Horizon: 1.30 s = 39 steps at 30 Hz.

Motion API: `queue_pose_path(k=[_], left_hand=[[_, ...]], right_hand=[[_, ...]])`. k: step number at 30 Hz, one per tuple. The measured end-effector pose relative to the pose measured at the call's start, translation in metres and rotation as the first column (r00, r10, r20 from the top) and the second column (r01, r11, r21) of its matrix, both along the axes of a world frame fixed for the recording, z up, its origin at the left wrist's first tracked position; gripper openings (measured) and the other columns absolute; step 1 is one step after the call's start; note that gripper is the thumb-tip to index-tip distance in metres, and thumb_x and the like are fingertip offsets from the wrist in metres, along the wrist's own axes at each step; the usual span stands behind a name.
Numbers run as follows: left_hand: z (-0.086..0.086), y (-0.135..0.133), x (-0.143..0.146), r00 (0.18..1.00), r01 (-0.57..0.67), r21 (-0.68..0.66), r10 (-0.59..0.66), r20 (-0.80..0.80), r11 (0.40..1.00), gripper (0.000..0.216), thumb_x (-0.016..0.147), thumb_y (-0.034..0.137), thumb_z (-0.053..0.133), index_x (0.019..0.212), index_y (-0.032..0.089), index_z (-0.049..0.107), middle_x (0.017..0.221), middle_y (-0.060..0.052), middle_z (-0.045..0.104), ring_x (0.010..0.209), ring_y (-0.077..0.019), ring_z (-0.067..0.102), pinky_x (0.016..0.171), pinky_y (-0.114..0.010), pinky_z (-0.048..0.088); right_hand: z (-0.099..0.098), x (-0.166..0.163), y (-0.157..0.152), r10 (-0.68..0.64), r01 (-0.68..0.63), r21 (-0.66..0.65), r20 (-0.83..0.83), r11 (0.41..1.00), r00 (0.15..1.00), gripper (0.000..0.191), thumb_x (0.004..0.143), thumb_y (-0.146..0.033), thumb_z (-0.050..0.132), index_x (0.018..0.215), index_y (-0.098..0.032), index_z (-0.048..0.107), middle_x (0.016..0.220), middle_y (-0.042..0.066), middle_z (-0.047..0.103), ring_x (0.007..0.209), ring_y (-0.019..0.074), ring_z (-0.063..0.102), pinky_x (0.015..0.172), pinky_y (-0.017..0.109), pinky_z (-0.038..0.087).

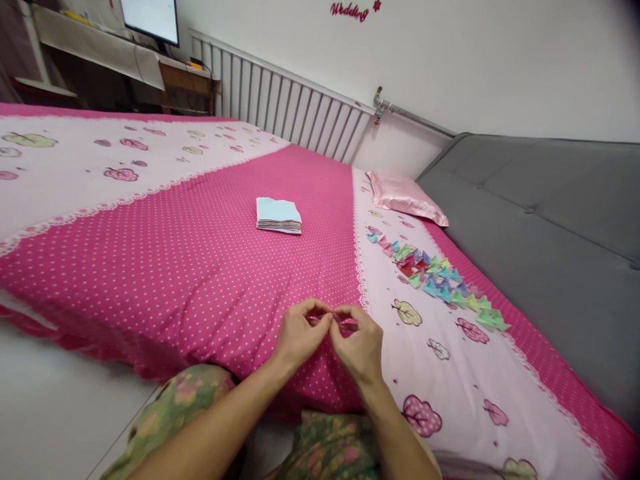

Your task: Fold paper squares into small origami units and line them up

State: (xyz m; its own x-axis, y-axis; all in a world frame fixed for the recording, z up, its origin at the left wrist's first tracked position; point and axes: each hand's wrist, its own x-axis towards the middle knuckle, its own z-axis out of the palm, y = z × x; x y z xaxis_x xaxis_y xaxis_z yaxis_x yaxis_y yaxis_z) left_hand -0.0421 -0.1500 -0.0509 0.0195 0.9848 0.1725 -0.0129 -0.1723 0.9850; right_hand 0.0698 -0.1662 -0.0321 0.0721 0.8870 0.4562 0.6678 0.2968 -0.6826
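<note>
My left hand (301, 333) and my right hand (359, 343) meet at the near edge of the bed, fingertips pinched together on a small pink piece of paper (345, 323) that is mostly hidden by the fingers. Both hands rest on the pink dotted bedsheet (200, 260). A stack of square coloured papers (279, 215), light blue on top, lies further out on the bed. To the right, several small folded paper pieces (440, 280) in green, blue, red and pink lie in a row on the pale tree-patterned strip.
A pink satin pillow (405, 198) lies at the head of the bed beside a grey padded headboard (550, 247). A white radiator (285, 107) lines the far wall. A desk with a monitor (150, 20) stands at the back left. Floral-clothed knees (190, 407) sit below.
</note>
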Motion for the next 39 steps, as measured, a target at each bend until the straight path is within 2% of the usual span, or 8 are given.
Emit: queue_pose_path(k=[15,25,32,39], left_hand=[[0.0023,0.0024,0.0023,0.979,0.051,-0.136,-0.023,0.204,0.989,0.007,0.065,0.018,0.062,0.069,0.013,0.061,0.069,-0.005,0.066,0.066,-0.0154,0.061,0.068,-0.029,0.050],[0.0026,0.0029,0.0026,0.977,0.058,-0.148,-0.026,0.210,0.987,0.009,0.064,0.021,0.064,0.068,0.013,0.062,0.069,-0.005,0.066,0.065,-0.0152,0.061,0.067,-0.030,0.049],[0.0096,-0.0010,0.0021,0.951,0.127,-0.246,-0.048,0.306,0.961,0.017,0.063,0.025,0.067,0.070,0.012,0.060,0.068,-0.005,0.065,0.064,-0.0152,0.062,0.065,-0.029,0.049],[0.0063,0.0011,0.0018,0.962,0.097,-0.206,-0.039,0.270,0.974,0.013,0.064,0.024,0.066,0.068,0.013,0.062,0.068,-0.004,0.065,0.063,-0.0132,0.059,0.064,-0.026,0.048]], right_hand=[[0.0006,-0.0036,-0.0013,-0.061,0.060,-0.021,-0.019,0.998,0.998,0.009,0.071,-0.026,0.053,0.072,-0.019,0.059,0.068,0.003,0.063,0.060,0.0156,0.060,0.060,0.027,0.051],[0.0007,-0.0035,-0.0023,-0.086,0.086,-0.031,-0.004,0.996,0.996,0.008,0.071,-0.026,0.054,0.072,-0.019,0.058,0.067,0.002,0.063,0.060,0.0156,0.060,0.061,0.027,0.050],[0.0006,-0.0031,-0.0026,-0.057,0.057,-0.024,-0.032,0.998,0.998,0.009,0.073,-0.027,0.053,0.073,-0.019,0.056,0.068,0.002,0.061,0.061,0.0153,0.060,0.062,0.027,0.050],[0.0008,-0.0031,-0.0026,-0.036,0.036,-0.012,-0.010,0.999,0.999,0.009,0.074,-0.027,0.052,0.073,-0.019,0.056,0.067,0.002,0.061,0.060,0.0151,0.058,0.061,0.026,0.049]])
